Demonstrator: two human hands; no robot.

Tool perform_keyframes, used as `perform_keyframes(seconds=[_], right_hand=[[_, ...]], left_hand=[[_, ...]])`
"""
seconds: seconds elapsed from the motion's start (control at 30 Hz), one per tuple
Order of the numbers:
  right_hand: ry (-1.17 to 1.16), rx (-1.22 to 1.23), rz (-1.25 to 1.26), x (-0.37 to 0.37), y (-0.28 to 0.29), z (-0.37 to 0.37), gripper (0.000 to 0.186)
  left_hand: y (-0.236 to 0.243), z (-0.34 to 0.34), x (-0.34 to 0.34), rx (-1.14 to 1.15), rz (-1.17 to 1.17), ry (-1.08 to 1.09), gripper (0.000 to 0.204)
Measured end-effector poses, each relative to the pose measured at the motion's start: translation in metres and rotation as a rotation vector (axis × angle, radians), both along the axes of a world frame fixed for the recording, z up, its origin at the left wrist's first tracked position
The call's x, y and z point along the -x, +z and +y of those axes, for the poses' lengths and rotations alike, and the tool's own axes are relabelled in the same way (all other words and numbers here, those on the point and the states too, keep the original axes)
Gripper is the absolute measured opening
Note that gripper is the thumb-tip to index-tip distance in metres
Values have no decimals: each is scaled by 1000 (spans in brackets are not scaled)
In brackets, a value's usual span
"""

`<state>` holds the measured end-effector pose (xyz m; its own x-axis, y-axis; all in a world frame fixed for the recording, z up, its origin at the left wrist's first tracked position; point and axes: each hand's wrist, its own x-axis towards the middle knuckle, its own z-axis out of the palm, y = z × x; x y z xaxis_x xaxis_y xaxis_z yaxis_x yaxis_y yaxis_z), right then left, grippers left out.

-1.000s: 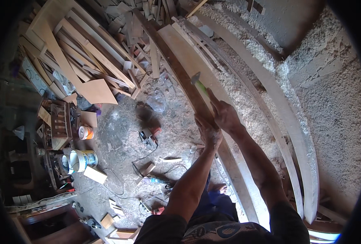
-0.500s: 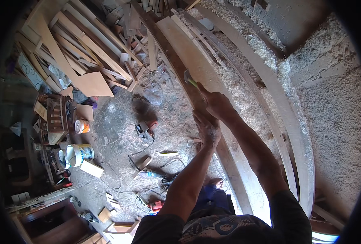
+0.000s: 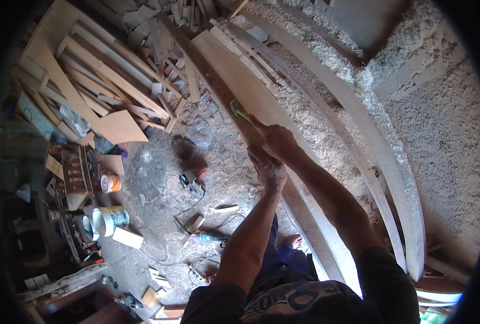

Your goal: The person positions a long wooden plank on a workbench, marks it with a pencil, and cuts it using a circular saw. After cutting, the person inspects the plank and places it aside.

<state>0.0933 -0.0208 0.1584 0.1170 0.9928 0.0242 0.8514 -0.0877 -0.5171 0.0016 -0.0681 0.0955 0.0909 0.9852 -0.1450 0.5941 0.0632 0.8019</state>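
On the far left we saw a heap of offcuts, pale flat strips and boards lying crisscross, with a wooden crate and an orange can below them on the dusty grey floor. A white bucket stood near the crate, and a small power tool with its cord lay further right among chips and scraps.

Next came our left hand, pressed flat on the edge of the long plank, fingers spread rather than curled, so it steadied the wood and held nothing. Just above it, our right hand was closed around the handle of a small tool with a greenish grip and a dark head, whose tip rested on the plank's face. We could not tell the exact kind of tool.

The plank ran from the upper middle down toward our feet, smooth, light and gently bowed by the lens. To its right lay thick drifts of curly shavings and two more long curved boards. Judging by that mass of shavings, much shaping was already done; the hands sat about midway along the plank, so we judged the stretch beyond the tool remained to be worked.
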Motion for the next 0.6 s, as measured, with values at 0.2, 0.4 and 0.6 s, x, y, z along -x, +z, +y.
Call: perform_keyframes(seconds=[0.2, 0.4, 0.6], right_hand=[[-226, -202, 435, 6, 17, -91, 54], [-524, -113, 530, 9, -18, -298, 54], [-645, 132, 548, 39, 17, -447, 54]], left_hand=[[-25, -2, 9, -188, 78, 3, 99], [-13, 0, -1, -97, 37, 59, 97], [-9, 2, -2, -165, 99, 74, 92]])
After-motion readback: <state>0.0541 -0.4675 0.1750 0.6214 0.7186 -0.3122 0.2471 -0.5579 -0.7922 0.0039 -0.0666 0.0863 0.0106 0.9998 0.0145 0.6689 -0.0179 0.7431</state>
